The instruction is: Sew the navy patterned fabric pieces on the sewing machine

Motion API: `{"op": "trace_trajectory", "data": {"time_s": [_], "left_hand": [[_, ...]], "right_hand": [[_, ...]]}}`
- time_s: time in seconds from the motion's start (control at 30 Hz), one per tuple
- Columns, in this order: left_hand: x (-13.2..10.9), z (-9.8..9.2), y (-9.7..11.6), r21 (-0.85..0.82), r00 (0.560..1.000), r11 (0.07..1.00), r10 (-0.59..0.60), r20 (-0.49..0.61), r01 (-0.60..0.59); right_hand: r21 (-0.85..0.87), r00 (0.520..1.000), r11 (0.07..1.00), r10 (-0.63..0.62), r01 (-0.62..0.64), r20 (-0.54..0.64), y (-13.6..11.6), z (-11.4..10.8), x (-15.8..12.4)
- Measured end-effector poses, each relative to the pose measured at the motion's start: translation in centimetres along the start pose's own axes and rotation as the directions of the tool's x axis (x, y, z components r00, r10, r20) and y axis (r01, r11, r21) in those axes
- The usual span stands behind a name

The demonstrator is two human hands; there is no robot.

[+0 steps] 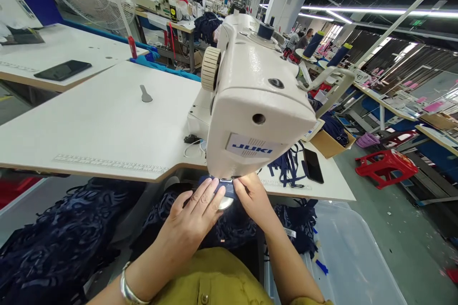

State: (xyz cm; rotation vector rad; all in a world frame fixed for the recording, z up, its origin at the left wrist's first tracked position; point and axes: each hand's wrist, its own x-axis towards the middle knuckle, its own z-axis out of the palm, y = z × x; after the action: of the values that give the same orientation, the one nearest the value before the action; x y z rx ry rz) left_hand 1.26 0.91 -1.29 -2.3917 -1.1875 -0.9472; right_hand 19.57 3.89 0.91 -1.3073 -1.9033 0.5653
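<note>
Under the head of a white JUKI sewing machine [263,124] lies a piece of navy fabric [229,189]. My left hand [195,214] rests on it from the left, fingers stretched out and lying flat. On the other side my right hand [253,198] pinches the fabric's right edge between thumb and fingers, close to the needle area. The needle and presser foot are mostly hidden behind the machine head. Between my hands a white rounded plate [225,204] shows below the fabric. Dark patterned cloth [236,226] hangs below, over my lap.
On the white table [107,119] lies a small grey metal piece [145,94]. Navy straps [288,167] and a black phone [313,166] lie right of the machine. Patterned garments [71,233] fill the lower left; a clear plastic bin [354,248] stands lower right. A red stool [386,167] stands beyond.
</note>
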Motion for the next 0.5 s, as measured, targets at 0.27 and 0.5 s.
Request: {"op": "trace_trajectory", "data": {"time_s": [0.27, 0.5], "left_hand": [[-0.14, 0.31, 0.31, 0.039, 1.000, 0.999, -0.016, -0.023, 0.017], [-0.19, 0.16, 0.56, 0.053, 1.000, 0.998, -0.018, -0.010, 0.018]], "right_hand": [[-0.012, 1.000, 1.000, 0.011, -0.011, -0.013, 0.01, 0.05, 0.19], [-0.031, 1.000, 0.999, 0.017, -0.018, -0.016, 0.19, 0.18, 0.18]]}}
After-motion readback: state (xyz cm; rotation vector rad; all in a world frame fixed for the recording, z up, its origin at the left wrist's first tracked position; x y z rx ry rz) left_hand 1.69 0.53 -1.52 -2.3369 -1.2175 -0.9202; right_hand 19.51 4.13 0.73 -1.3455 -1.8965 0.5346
